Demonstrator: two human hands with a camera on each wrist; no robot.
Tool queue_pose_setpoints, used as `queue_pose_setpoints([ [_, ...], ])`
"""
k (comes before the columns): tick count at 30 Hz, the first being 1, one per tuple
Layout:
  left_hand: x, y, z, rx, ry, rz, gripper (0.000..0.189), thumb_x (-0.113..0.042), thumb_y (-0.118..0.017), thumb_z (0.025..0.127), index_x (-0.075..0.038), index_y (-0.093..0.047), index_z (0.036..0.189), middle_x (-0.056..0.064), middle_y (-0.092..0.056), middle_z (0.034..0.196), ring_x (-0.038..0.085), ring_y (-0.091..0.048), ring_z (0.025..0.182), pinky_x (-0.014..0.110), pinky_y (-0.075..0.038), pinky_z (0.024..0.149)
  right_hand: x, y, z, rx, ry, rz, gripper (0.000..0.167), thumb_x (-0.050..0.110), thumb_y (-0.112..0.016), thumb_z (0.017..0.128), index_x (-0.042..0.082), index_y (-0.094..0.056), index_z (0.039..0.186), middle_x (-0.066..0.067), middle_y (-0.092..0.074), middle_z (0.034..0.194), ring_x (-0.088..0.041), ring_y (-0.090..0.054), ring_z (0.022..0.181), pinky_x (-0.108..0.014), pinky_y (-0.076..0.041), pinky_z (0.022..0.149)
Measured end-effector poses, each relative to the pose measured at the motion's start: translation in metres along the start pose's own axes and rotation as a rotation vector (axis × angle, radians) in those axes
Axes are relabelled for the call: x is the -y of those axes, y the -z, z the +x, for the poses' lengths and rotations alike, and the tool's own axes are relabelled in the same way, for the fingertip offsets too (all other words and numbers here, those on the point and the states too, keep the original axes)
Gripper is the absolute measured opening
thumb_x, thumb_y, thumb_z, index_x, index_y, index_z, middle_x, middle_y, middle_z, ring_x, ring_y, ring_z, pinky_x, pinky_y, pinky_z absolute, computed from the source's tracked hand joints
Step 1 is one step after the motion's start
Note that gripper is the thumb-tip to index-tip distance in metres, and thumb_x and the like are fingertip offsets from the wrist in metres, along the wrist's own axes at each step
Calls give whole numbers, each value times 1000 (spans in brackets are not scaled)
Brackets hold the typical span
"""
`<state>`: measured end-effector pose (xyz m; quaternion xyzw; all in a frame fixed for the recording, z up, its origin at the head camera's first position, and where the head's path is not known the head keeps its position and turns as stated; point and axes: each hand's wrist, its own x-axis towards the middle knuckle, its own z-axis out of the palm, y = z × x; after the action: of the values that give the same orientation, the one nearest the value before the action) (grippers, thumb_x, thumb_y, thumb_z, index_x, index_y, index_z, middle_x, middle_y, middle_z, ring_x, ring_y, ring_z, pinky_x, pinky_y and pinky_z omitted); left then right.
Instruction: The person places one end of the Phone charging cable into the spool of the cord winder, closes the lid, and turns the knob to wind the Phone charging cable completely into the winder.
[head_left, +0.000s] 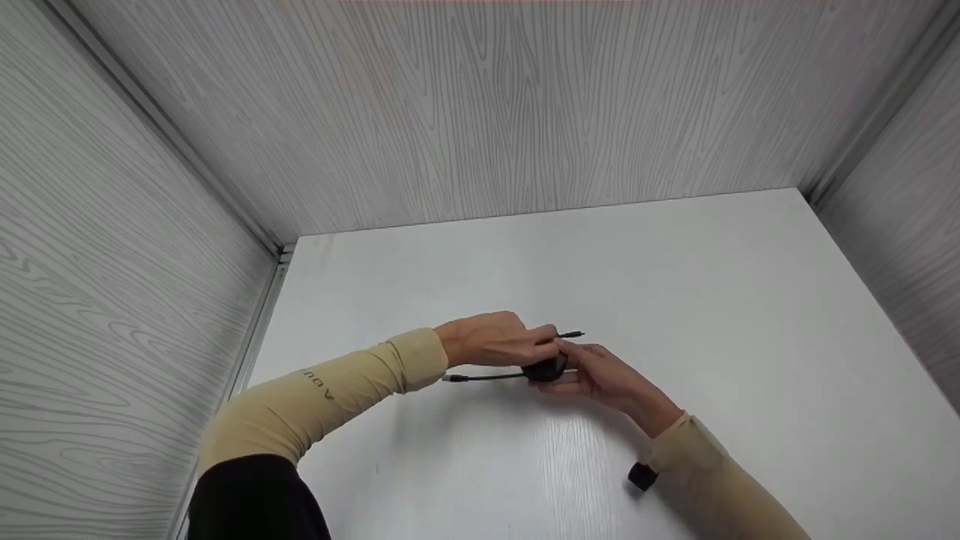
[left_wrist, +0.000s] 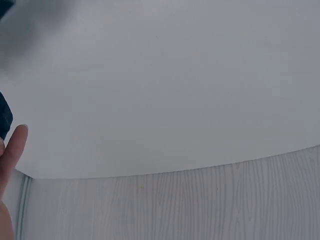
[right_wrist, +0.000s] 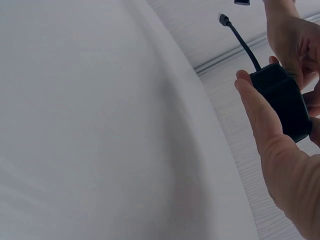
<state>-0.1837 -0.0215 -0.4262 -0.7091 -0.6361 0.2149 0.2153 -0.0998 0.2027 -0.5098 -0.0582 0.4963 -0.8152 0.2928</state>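
A black cable case (head_left: 545,367) with rounded corners is held between both hands above the white tabletop. A thin black cable (head_left: 491,376) runs left from it and ends in a small plug (head_left: 454,378). My right hand (head_left: 604,379) grips the case, thumb on one side and fingers on the other. From above, my left hand (head_left: 495,339), fingers curled, pinches at the case's upper side, where a second black plug (head_left: 574,334) sticks out past the fingertips. In the right wrist view the case (right_wrist: 282,100) leans along the right thumb. The left wrist view catches only its edge (left_wrist: 5,117).
The white tabletop (head_left: 712,300) lies below the hands. Pale wood-grain panels stand at the back (head_left: 480,112), the left (head_left: 112,300) and the right (head_left: 892,225). A small black block (head_left: 643,476) sits at the right cuff.
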Motion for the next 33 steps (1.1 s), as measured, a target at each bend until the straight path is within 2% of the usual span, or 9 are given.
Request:
queue_pose_setpoints([
  [5, -9, 1, 5, 36, 202, -244, 16, -6, -58, 105, -11, -55, 120, 5, -62, 112, 15, -61, 56, 25, -55, 54, -1, -1, 2, -47, 62, 6, 51, 27, -40, 116, -8, -47, 153, -19, -67, 139, -30, -77, 114, -35, -60, 98],
  [8, -16, 0, 10, 36, 293, -375, 24, -3, -62, 102, -10, -58, 124, 9, -63, 112, 18, -67, 62, 27, -58, 59, -3, -1, 2, -82, 77, 1, 51, 28, -41, 116, -7, -48, 152, -18, -67, 137, -29, -77, 113, -35, -60, 97],
  [11, -23, 0, 15, 47, 354, -425, 30, -2, -63, 101, -11, -59, 129, 11, -64, 113, 21, -70, 67, 28, -60, 63, -4, -1, 0, -123, 65, -7, 54, 30, -43, 115, -8, -46, 153, -17, -68, 135, -27, -79, 109, -33, -61, 95],
  [17, -32, 4, 23, 63, 440, -411, 25, -3, -65, 101, -9, -65, 124, 11, -65, 111, 20, -73, 71, 29, -62, 66, -4, 0, -3, -216, 35, -29, 58, 34, -48, 114, -9, -46, 152, -16, -71, 130, -22, -80, 102, -30, -62, 92],
  [21, -30, 5, 26, 63, 437, -390, 25, -1, -66, 99, -9, -67, 123, 10, -66, 111, 20, -73, 71, 29, -62, 66, -3, 1, -3, -254, 42, -61, 55, 33, -47, 114, -9, -51, 149, -15, -74, 126, -18, -81, 100, -28, -62, 89],
  [25, -24, 5, 23, 37, 393, -352, 29, 0, -69, 97, -11, -67, 124, 8, -66, 112, 19, -72, 69, 29, -61, 65, -4, 1, -1, -240, 67, -38, 56, 34, -46, 114, -8, -50, 151, -16, -73, 130, -21, -80, 106, -31, -62, 91],
  [29, -17, 6, 21, 12, 316, -337, 16, -3, -67, 100, -11, -68, 113, 4, -66, 111, 18, -68, 62, 28, -59, 61, -4, 0, -1, -219, 73, -4, 58, 37, -47, 114, -8, -48, 152, -17, -72, 132, -27, -80, 107, -38, -62, 94],
  [33, -11, 6, 18, 19, 227, -291, 9, -4, -62, 104, -12, -66, 103, 1, -64, 111, 15, -62, 57, 26, -56, 59, -4, -1, -2, -220, 57, -12, 59, 40, -47, 113, -5, -48, 152, -15, -72, 133, -27, -81, 102, -39, -62, 93],
])
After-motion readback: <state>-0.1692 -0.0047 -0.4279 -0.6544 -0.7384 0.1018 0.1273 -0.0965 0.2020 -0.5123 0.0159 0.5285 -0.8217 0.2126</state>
